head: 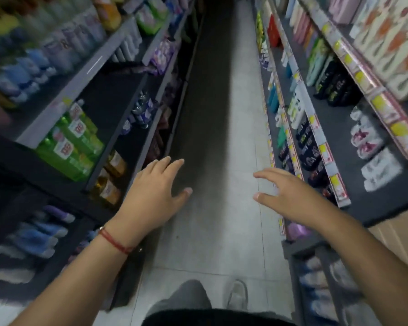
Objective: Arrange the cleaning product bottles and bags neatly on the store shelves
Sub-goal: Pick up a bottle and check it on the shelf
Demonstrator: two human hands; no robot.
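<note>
I stand in a narrow store aisle between two shelf racks. My left hand (153, 194) is stretched out over the aisle floor with its fingers spread, holding nothing, just right of amber bottles (108, 184) on a low left shelf. Green bottles (68, 147) stand one shelf higher, and blue and purple bottles (40, 234) lie on a lower shelf. Purple bags (161, 55) sit further along the left rack. My right hand (287, 196) hovers empty with relaxed fingers, close to dark bottles (309, 147) on the right rack.
The grey tiled floor (217, 161) runs straight ahead between the racks. White packs (372, 156) and boxed goods (386, 43) fill the right shelves. A brown carton (400, 236) sits low right. My leg and shoe (238, 295) show at the bottom.
</note>
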